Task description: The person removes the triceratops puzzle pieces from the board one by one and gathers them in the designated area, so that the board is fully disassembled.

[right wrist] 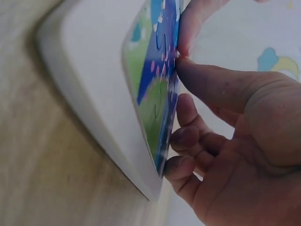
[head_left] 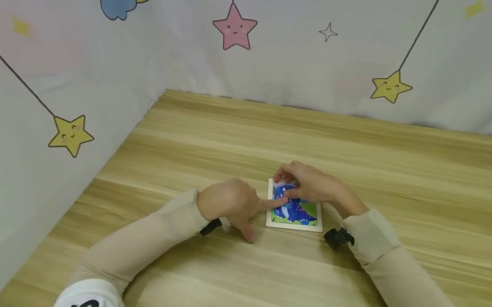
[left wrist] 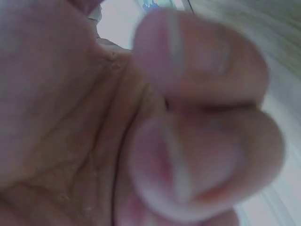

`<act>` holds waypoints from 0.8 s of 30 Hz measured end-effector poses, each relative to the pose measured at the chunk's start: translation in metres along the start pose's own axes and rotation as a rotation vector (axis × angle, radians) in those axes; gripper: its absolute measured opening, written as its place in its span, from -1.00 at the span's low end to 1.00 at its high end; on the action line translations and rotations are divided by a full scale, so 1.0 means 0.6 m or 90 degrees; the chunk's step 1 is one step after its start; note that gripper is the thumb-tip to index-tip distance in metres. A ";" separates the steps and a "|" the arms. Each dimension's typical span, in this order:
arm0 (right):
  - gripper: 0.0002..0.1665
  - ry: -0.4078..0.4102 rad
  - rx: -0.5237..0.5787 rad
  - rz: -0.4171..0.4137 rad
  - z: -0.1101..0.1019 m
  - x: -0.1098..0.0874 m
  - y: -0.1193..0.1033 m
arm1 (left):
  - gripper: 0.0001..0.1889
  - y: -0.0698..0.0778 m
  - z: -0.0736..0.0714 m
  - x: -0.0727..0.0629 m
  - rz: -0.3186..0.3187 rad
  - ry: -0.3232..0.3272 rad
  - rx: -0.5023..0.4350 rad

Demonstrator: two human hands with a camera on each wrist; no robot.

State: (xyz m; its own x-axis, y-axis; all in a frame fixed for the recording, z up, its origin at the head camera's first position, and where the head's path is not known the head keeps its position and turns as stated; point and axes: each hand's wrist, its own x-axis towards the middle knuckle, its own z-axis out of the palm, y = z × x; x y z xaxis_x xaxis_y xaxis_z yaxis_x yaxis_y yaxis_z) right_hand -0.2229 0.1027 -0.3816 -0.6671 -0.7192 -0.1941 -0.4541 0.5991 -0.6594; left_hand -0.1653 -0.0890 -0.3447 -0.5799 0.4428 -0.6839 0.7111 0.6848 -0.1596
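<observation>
A jigsaw puzzle [head_left: 295, 211] in a white frame lies flat on the table, showing a blue dinosaur with pink spots on green. From the left, my left hand [head_left: 234, 200] reaches over its edge. The straight index fingertip touches the picture, while the thumb points down beside the frame. Other fingers of that hand are bent toward the palm in the left wrist view. My right hand [head_left: 312, 184] comes in over the top right of the puzzle. Its thumb [right wrist: 214, 84] and fingertips rest on the picture surface, and this hand hides the upper part.
The wooden table [head_left: 251, 139] runs back to a pale curtain [head_left: 285, 75] printed with stars, a moon and a cloud. A black wrist camera [head_left: 338, 238] sits at the right cuff, close to the frame's lower right corner.
</observation>
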 end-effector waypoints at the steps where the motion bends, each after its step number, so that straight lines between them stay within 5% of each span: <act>1: -0.69 0.001 0.011 0.005 0.000 0.001 -0.001 | 0.11 0.000 0.000 -0.001 -0.002 0.001 -0.001; 13: -0.96 0.011 0.017 0.030 0.011 0.011 -0.014 | 0.09 0.011 -0.002 -0.003 0.011 0.003 -0.007; 24: -0.79 0.002 -0.007 0.037 -0.002 0.002 -0.004 | 0.03 0.000 -0.006 -0.010 -0.013 0.013 -0.004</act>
State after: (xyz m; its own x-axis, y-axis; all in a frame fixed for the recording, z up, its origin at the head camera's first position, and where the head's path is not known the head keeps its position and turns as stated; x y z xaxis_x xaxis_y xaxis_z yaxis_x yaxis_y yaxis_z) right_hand -0.2237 0.1008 -0.3796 -0.6942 -0.6824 -0.2290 -0.4215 0.6433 -0.6391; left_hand -0.1635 -0.0897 -0.3381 -0.6024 0.4407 -0.6655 0.6964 0.6976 -0.1685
